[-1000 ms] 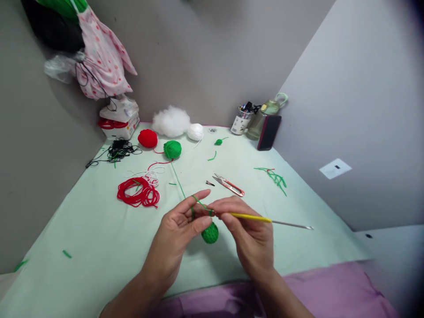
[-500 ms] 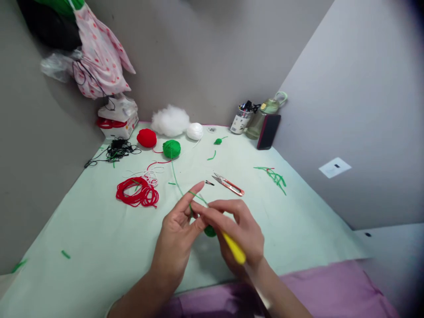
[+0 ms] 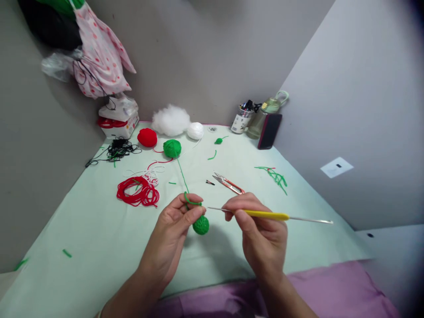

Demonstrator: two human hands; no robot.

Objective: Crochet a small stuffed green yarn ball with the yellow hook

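Between the thumb and fingers of my left hand (image 3: pixel 175 229) I pinch the top of a small green crocheted ball (image 3: pixel 200 225), which hangs below the fingertips. Green yarn (image 3: pixel 182 173) loops over the left fingers and runs back to a green yarn ball (image 3: pixel 172 149). My right hand (image 3: pixel 263 234) grips a crochet hook (image 3: pixel 267 215) by its yellow handle, level above the table. One metal tip points left and ends close to the left fingertips; whether it touches the yarn I cannot tell. The other metal end sticks out to the right.
Orange-handled thread snips (image 3: pixel 229 183) lie beyond my right hand, a small dark clip (image 3: pixel 210 182) beside them. Red yarn coils (image 3: pixel 138 191), a red yarn ball (image 3: pixel 147 138), white stuffing (image 3: pixel 171 120) and black thread (image 3: pixel 119 149) lie left. A phone (image 3: pixel 270 131) leans against a bottle (image 3: pixel 256 123).
My right hand has moved right, away from the left, and the hook has swung from slanting to level. My left index finger has bent down, and the green ball now shows more.
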